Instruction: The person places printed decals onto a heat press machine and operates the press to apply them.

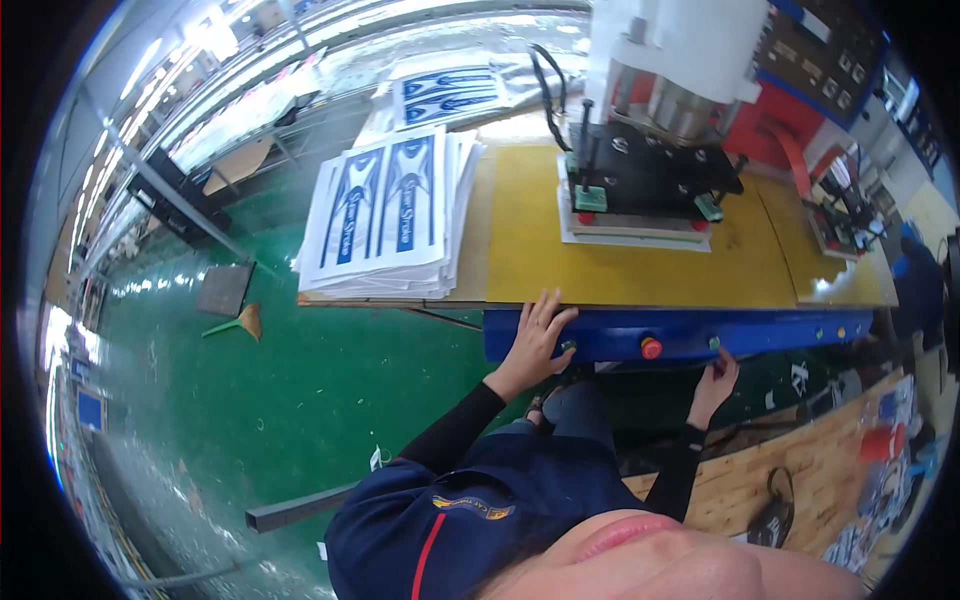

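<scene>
My left hand [537, 338] rests against the front edge of the press machine's blue panel [760, 332], thumb close to a green button [568, 346]. My right hand [716, 382] reaches up to a second green button [714, 343] on the same panel. A red button [651, 348] sits between them. On the yellow work table [640, 262] the black press head [650, 180] is down on a white sheet [630, 232]. A stack of white sheets printed with blue designs [385, 215] lies at the table's left end.
A second pile of printed sheets [448, 92] lies further back. The machine's white column [690, 50] and control box [820, 50] rise behind the table. Green floor [300, 400] spreads left, with a dustpan [225, 290]. A wooden pallet [800, 470] lies to the right.
</scene>
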The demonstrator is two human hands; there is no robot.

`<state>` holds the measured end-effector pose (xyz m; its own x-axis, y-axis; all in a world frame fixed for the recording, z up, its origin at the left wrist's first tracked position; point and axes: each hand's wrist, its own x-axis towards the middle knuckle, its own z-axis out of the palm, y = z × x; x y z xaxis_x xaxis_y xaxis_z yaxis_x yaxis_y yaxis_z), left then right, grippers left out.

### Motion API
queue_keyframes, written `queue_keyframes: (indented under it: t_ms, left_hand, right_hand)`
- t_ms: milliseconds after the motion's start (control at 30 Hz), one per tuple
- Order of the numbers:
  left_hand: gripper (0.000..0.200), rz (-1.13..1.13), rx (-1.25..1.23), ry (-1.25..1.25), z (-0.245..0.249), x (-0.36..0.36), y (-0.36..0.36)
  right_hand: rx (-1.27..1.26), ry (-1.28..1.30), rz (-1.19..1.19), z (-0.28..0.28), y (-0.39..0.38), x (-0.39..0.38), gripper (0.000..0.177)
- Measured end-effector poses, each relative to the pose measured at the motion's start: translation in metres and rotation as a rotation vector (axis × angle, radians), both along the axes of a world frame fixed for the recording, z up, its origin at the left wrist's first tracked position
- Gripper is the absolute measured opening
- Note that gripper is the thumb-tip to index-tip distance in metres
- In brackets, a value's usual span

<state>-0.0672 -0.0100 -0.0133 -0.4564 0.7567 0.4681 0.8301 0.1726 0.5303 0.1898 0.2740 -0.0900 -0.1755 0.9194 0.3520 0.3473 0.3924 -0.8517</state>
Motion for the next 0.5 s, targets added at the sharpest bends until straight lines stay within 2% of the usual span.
queue_keyframes:
  t_ms: [33,100,167,200,333,433,500]
  left_hand:
    - [0.05,-0.06,0.021,-0.031,-0.004,0.003,-0.011]
    - [0.031,-0.186,0.056,-0.099,-0.018,0.014,-0.038]
    - [0.015,-0.168,0.073,-0.183,-0.014,0.044,-0.059]
    - [0.014,-0.227,0.039,-0.323,-0.032,0.054,-0.066]
    - [0.015,-0.199,-0.092,-0.427,-0.056,0.092,-0.087]
    - [0.019,-0.192,-0.042,-0.352,-0.062,0.084,-0.082]
    - [0.025,-0.156,-0.056,-0.434,-0.07,0.077,-0.078]
  right_hand:
    - [0.019,-0.003,-0.029,0.006,-0.019,-0.006,0.039]
    - [-0.018,0.069,0.085,0.005,-0.062,-0.024,0.043]
    - [-0.053,0.251,0.266,0.016,-0.122,-0.056,0.043]
    - [-0.119,0.251,0.379,0.021,-0.148,-0.07,0.042]
    - [-0.236,0.209,0.773,0.041,-0.217,-0.101,0.039]
    - [-0.495,0.328,0.897,0.042,-0.238,-0.111,0.039]
    - [-0.441,0.285,0.929,0.039,-0.242,-0.108,0.037]
